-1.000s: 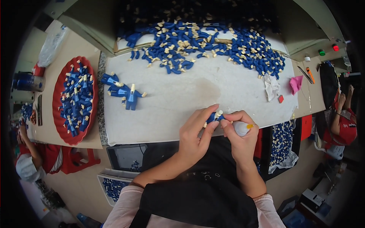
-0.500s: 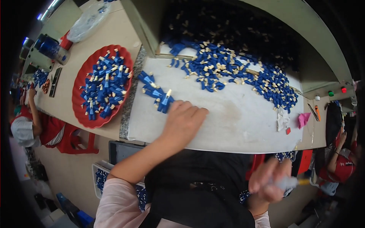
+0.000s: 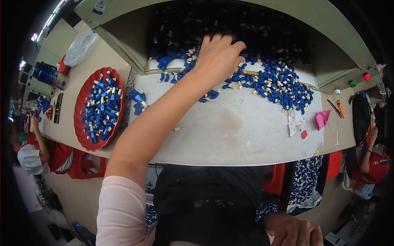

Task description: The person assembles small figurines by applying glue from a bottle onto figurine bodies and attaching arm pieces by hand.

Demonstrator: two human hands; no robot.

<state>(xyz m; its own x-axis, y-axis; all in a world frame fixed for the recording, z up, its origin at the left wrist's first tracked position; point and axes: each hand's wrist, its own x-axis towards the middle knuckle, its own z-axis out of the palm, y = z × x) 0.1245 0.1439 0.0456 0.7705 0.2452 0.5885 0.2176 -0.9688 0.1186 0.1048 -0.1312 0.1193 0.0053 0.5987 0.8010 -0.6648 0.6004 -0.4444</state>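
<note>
My left hand (image 3: 221,55) reaches over the back of the white work surface into the heap of small blue-and-cream pieces (image 3: 279,84). Its fingers are spread and their tips touch pieces in the shadow; nothing shows gripped in them. Low at the right, beside my lap, my right hand (image 3: 293,231) is curled with its back showing; whatever it holds is hidden. Partly behind my left forearm lie blue doll-like figures (image 3: 138,98) with cream parts. A red scalloped tray (image 3: 78,119) of assembled blue-and-cream figures stands to the left.
A hood-like cabinet (image 3: 119,45) arches over the heap. Right of the heap lie crumpled white paper (image 3: 294,123), a pink scrap (image 3: 323,119) and an orange cutter (image 3: 340,108). Below the table's edge sits a bin of blue pieces (image 3: 304,180). Co-workers sit on both sides.
My left hand has moved from the figures at the left forward into the heap. My right hand has dropped lower, and the white bottle with a yellow tip it held no longer shows.
</note>
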